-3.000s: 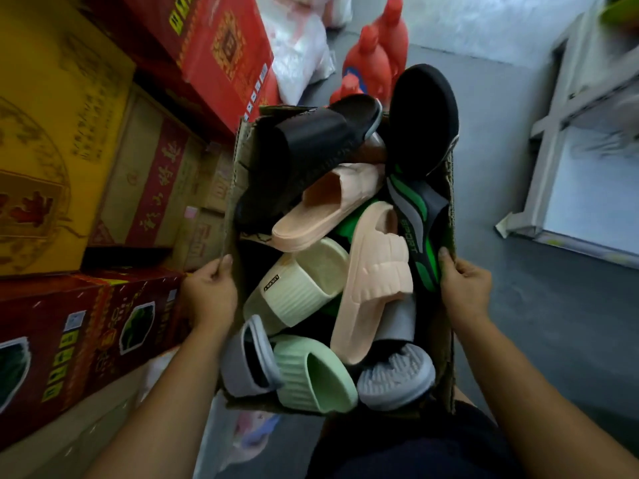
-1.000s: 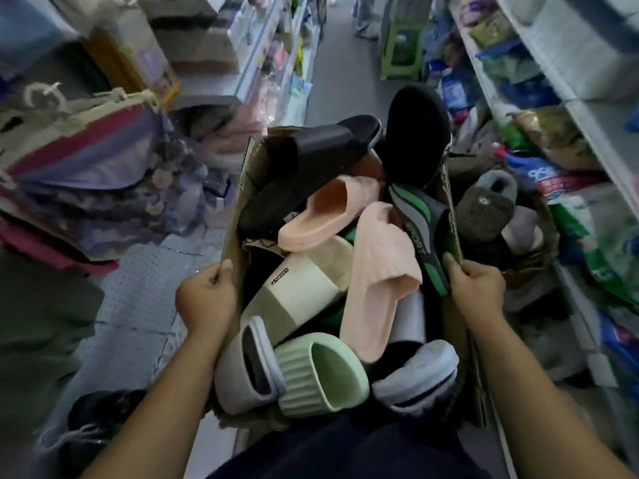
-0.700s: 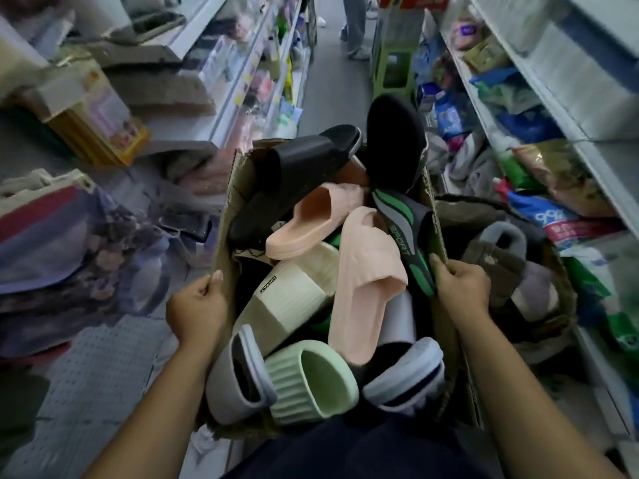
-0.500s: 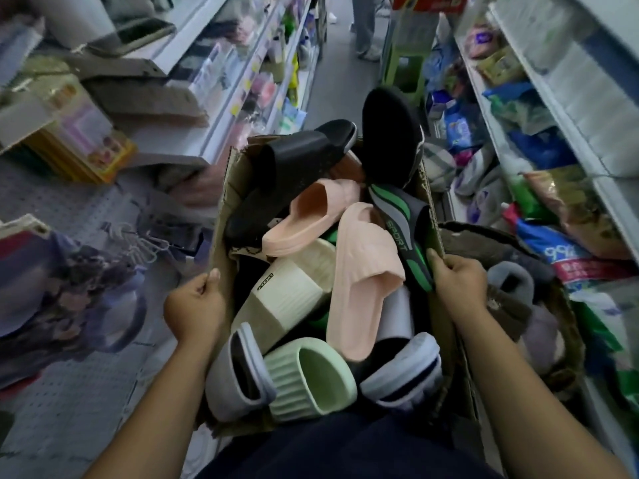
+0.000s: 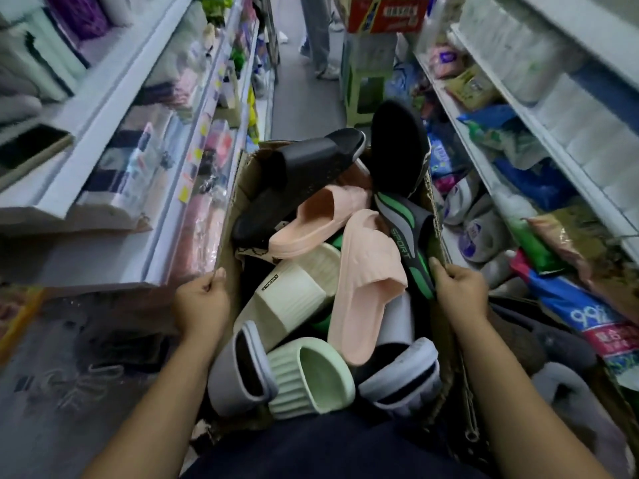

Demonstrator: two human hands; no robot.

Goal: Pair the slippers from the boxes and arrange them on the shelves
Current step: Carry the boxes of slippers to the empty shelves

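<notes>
I carry a cardboard box [image 5: 242,171] full of mixed slippers against my body. My left hand [image 5: 201,303] grips its left wall and my right hand [image 5: 457,291] grips its right wall. Inside lie two pink slippers [image 5: 363,281], a cream slipper [image 5: 294,292], a pale green one [image 5: 311,378], grey ones [image 5: 238,371], black ones [image 5: 297,181] and a black-and-green "SPORT" slipper [image 5: 404,233]. Several stick out over the box's far rim.
White shelves [image 5: 114,84] of packaged goods line the left side of a narrow aisle. Shelves [image 5: 567,108] with bags and bottles line the right. Fluffy grey slippers [image 5: 567,399] sit low right. A person's legs [image 5: 316,32] and a green stool [image 5: 366,81] with a red box stand ahead.
The view has swung from stacked cartons in a storeroom to a shop aisle, and I have moved forward along it. Both hands have kept their grip on the box.
</notes>
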